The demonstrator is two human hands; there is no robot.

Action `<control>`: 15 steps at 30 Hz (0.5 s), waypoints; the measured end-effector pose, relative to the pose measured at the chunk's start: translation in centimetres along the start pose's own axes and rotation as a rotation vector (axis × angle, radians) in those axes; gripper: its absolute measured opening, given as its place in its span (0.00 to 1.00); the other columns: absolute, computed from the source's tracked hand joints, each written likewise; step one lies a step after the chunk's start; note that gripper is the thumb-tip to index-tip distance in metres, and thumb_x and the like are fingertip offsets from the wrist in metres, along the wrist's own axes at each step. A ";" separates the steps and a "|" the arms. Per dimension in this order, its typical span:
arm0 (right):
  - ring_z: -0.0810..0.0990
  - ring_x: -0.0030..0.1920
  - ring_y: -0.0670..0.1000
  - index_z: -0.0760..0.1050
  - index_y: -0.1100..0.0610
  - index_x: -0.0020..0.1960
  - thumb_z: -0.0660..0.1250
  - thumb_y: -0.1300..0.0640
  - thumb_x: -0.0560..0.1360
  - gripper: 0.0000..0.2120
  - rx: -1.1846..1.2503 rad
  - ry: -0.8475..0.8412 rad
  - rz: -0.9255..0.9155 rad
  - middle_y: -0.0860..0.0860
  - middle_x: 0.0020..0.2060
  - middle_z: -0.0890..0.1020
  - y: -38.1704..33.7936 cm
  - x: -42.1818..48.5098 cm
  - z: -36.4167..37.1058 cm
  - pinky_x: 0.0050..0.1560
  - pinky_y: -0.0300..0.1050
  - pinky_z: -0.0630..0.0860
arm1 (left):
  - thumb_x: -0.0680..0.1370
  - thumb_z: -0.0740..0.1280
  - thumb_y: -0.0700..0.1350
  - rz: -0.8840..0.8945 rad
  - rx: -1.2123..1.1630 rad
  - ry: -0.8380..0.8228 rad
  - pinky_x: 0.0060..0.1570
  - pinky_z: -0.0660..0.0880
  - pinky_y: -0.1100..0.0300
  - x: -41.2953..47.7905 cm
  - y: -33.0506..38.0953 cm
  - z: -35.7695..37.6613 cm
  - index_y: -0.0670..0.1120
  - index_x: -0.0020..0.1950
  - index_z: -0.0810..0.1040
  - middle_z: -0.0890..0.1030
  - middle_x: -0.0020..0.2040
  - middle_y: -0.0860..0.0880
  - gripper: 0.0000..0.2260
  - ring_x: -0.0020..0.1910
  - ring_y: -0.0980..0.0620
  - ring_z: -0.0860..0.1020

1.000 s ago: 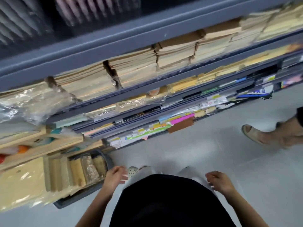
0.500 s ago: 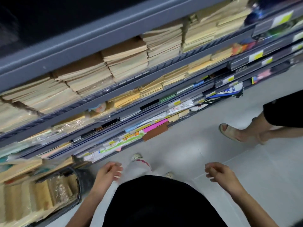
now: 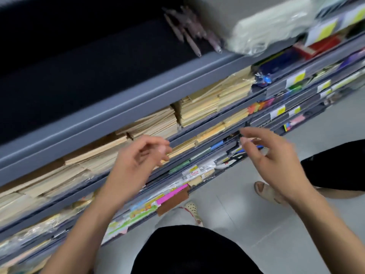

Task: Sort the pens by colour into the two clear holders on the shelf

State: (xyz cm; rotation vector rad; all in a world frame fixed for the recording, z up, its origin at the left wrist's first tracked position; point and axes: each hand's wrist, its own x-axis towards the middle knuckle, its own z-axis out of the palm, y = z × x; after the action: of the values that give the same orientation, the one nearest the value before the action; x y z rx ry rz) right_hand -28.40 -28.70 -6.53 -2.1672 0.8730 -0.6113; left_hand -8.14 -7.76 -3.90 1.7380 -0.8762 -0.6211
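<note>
L hand [image 3: 136, 165] & R hand [image 3: 276, 165] raised in front of the shelves, each grip loose, fingers half-curled, holding nothing. Pens [image 3: 193, 32], blurred, lie on top shelf [image 3: 118, 111], well above both hands, untouched

- Open air lies between the left grip [image 3: 138, 161] and the right grip [image 3: 272, 161].
- Just beyond both, paper stacks [image 3: 207, 103] fill the tiers to the front.
- Above them juts a thick grey shelf lip [image 3: 118, 115]; the pens [image 3: 191, 34] lie past it, beside a wrapped pack [image 3: 266, 26].
- Below the right grip, a foot [image 3: 264, 191] stands on the floor [image 3: 256, 224].
</note>
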 end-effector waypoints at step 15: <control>0.69 0.70 0.59 0.68 0.65 0.71 0.58 0.47 0.82 0.26 -0.520 -0.094 -0.583 0.60 0.68 0.72 -5.1 14.2 0.6 0.73 0.53 0.63 | 0.82 0.62 0.60 -0.088 0.365 0.386 0.58 0.68 0.65 29.9 6.1 -1.8 0.47 0.65 0.80 0.80 0.65 0.46 0.21 0.65 0.49 0.76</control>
State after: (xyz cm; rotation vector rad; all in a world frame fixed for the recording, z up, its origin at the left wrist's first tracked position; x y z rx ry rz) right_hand -16.60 -36.26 -0.81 -2.9334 0.3549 -0.5897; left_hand 9.48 -31.83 2.59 2.1417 -0.6689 -0.1704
